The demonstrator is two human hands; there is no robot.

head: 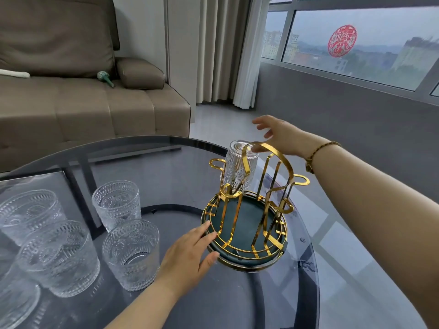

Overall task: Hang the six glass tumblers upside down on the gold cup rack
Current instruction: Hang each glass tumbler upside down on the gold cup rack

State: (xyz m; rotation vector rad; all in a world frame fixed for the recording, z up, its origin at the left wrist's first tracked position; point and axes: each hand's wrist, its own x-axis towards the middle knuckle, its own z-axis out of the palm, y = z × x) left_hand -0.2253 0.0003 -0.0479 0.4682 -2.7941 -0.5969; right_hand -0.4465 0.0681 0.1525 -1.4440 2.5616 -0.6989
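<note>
A round table (166, 162) with a dark smoked-glass top carries everything. Near its right side stands the gold cup rack (247, 219), its ringed base with a dark green tray resting on the glass. To the left stand upright glass tumblers: one (116, 205) farthest back, one (131, 252) just in front of it, two more (59, 257) (28, 214) further left, and another (16, 305) cut off at the lower left corner

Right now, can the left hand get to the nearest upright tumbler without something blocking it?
Probably yes. The left hand rests open against the rack base, and the nearest upright tumbler stands just beside its wrist, with bare table between them.
</note>
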